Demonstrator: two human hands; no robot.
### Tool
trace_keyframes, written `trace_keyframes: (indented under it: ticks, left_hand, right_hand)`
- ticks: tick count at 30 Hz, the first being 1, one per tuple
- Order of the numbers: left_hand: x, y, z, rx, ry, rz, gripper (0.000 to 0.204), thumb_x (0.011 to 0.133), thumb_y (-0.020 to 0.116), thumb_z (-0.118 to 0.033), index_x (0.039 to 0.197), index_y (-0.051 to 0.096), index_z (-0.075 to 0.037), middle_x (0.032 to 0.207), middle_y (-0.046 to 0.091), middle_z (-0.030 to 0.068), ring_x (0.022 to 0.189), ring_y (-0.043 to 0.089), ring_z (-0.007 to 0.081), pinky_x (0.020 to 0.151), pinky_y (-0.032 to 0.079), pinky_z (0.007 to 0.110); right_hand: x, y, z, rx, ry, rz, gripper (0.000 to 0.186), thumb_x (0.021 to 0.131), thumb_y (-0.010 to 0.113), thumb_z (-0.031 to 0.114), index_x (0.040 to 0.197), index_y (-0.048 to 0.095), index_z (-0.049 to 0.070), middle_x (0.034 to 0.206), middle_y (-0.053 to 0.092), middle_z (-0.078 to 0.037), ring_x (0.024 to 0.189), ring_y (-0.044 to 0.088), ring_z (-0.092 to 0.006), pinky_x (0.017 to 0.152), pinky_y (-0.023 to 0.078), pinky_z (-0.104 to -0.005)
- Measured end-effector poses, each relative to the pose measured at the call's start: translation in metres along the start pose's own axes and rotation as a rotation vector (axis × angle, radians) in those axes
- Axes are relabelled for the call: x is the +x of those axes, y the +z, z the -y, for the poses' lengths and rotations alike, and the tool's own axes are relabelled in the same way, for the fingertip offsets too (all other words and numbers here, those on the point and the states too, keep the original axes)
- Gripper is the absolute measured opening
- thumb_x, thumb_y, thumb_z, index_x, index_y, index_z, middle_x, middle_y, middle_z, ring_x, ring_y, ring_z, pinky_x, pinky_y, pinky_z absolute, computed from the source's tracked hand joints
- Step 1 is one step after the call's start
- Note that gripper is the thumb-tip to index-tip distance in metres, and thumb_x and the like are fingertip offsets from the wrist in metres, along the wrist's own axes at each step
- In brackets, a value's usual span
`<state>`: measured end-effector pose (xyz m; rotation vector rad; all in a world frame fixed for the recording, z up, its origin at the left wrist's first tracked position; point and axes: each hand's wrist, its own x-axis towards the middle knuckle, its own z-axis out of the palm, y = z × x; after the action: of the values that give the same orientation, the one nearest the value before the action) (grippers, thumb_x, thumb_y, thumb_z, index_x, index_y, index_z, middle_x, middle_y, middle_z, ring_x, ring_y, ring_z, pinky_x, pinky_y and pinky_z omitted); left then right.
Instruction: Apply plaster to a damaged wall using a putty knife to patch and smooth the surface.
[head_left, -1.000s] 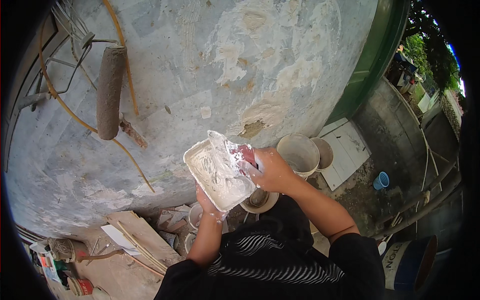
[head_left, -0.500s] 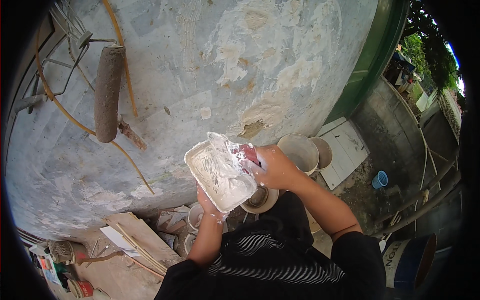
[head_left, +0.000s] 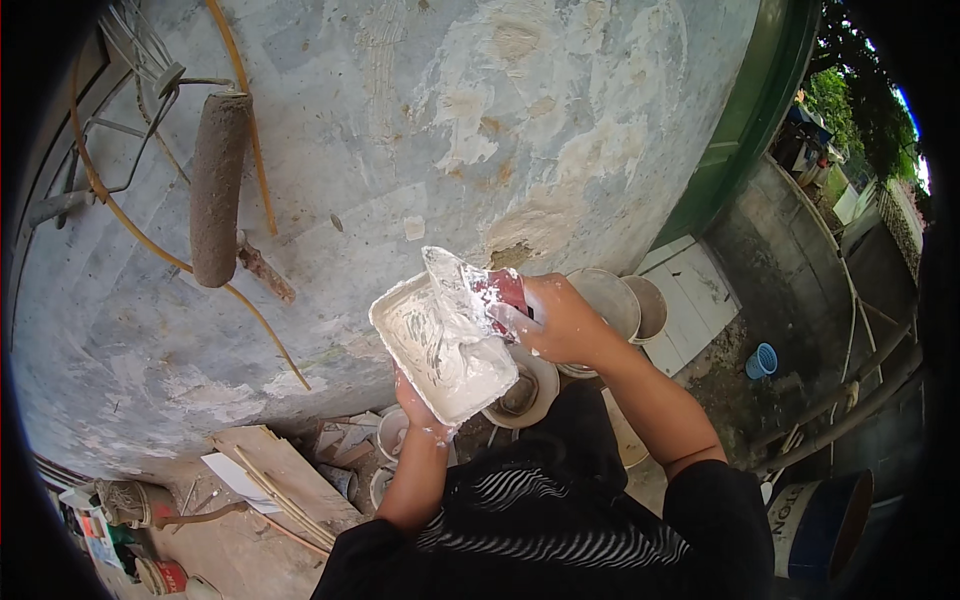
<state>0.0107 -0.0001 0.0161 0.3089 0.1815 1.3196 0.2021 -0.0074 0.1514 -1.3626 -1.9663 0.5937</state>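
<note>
My left hand (head_left: 421, 408) is closed around the underside and near edge of a rectangular tub (head_left: 393, 340), its inside smeared with white putty. A thick mound of putty (head_left: 470, 375) lies along the tub's right side. In my right hand (head_left: 563, 320) a putty knife (head_left: 505, 290) with a dark red handle is gripped. White putty coats its blade and part of the handle. The blade stands tilted over the tub's upper right rim; whether it touches the rim I cannot tell. Putty flecks cling to both hands.
A patchy wall (head_left: 330, 120) rises in front. At upper left hangs a brown-grey paint roller (head_left: 220, 190) beside a yellow hose (head_left: 150, 240). Buckets (head_left: 605, 300) stand below right, boards (head_left: 285, 480) lie lower left, and a blue plastic basket (head_left: 762, 360) sits farther right.
My right hand has shifted slightly right, and the putty knife's blade has risen from the putty toward the upper right rim. The tub stays nearly where it was in my left hand.
</note>
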Motion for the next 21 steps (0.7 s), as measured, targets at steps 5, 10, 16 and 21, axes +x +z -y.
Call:
trace_keyframes:
  ticks: [5,10,16,21]
  left_hand:
    - [0.003,-0.003,-0.001,0.037,0.014,0.056,0.056,0.099,0.032,-0.042,0.142,0.036,-0.007,0.137,0.048,0.0141,0.12,0.052,0.0323,0.101,0.044,0.046]
    - [0.003,-0.001,-0.003,0.005,-0.002,0.119,0.055,0.099,0.032,-0.042,0.142,0.036,-0.006,0.136,0.048,0.0146,0.12,0.052,0.0328,0.1,0.045,0.046]
    - [0.006,0.0,-0.004,0.053,0.023,0.08,0.055,0.1,0.031,-0.042,0.143,0.035,-0.007,0.137,0.048,0.0144,0.12,0.052,0.0333,0.101,0.044,0.046]
    - [0.005,-0.002,-0.004,0.001,-0.023,0.027,0.057,0.1,0.031,-0.044,0.143,0.034,-0.007,0.138,0.047,0.0145,0.121,0.051,0.0332,0.102,0.043,0.046]
  right_hand:
    - [0.004,-0.001,0.003,-0.056,-0.164,0.098,0.022,0.085,0.06,0.016,0.093,0.058,-0.003,0.08,0.061,-0.025,0.078,0.059,-0.044,0.072,0.047,-0.0476]
    - [0.009,-0.003,0.001,-0.136,-0.186,0.126,0.021,0.084,0.06,0.016,0.092,0.058,-0.004,0.081,0.062,-0.025,0.079,0.059,-0.0448,0.073,0.047,-0.0478]
    - [0.013,0.001,-0.004,-0.172,-0.178,0.112,0.021,0.084,0.061,0.016,0.092,0.058,-0.003,0.082,0.062,-0.026,0.08,0.059,-0.0446,0.074,0.047,-0.0485]
    - [0.015,-0.002,-0.001,-0.014,-0.103,0.043,0.021,0.084,0.062,0.017,0.091,0.059,-0.003,0.082,0.062,-0.026,0.079,0.059,-0.0444,0.073,0.047,-0.0476]
